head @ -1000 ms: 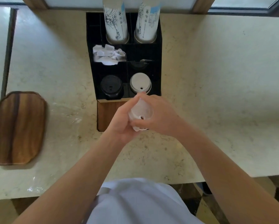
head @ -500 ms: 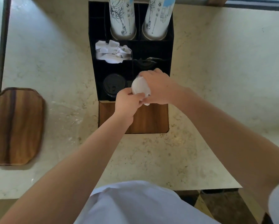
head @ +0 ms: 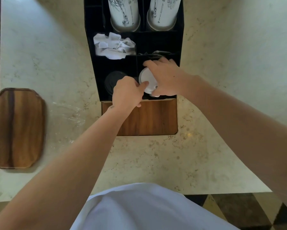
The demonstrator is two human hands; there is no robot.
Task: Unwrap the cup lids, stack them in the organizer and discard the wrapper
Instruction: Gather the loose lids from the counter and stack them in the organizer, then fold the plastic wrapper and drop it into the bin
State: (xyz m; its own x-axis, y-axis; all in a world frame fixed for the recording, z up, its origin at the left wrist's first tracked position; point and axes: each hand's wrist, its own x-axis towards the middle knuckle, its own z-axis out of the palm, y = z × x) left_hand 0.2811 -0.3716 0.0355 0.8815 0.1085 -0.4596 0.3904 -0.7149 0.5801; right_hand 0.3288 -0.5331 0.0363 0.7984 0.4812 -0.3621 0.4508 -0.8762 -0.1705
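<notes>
A black organizer point(head: 93, 67) with a wooden front point(head: 149, 118) stands on the marble counter. My right hand point(head: 166, 77) grips a stack of white cup lids point(head: 147, 80) over the front right compartment. My left hand point(head: 127, 93) touches the same stack from the left with its fingertips. The white lids below in that compartment are mostly hidden by my hands. Black lids point(head: 112, 80) sit in the front left compartment, partly behind my left hand. I cannot tell whether any wrapper is still on the stack.
Two stacks of printed paper cups point(head: 124, 12) fill the back compartments. White napkins point(head: 113, 46) sit in the middle left one. A wooden tray point(head: 16, 128) lies at the counter's left. Crinkled clear plastic point(head: 68, 113) lies on the counter between tray and organizer.
Both hands carried the white lid stack forward from in front of the organizer to over its front right compartment. The camera moved closer.
</notes>
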